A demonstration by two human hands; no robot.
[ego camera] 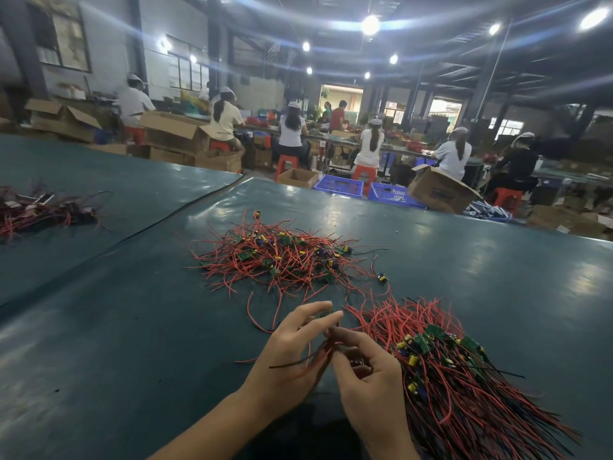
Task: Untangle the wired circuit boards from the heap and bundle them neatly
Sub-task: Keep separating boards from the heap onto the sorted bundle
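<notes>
Head view, from left hand [295, 346] and right hand [368, 376]: both pinching one wired circuit board [323, 314], board end pointing away, wires [252, 360] trailing left. Just right on worktop [132, 327], aligned bundle [457, 376], long axis running toward near right. Beyond, tangled heap [282, 257]. Past worktop edge, blue crates [338, 186], contents unclear.

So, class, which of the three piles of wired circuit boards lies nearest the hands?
The bundle at near right, beside the right hand; the tangled heap lies farther off, the third pile far left.
</notes>
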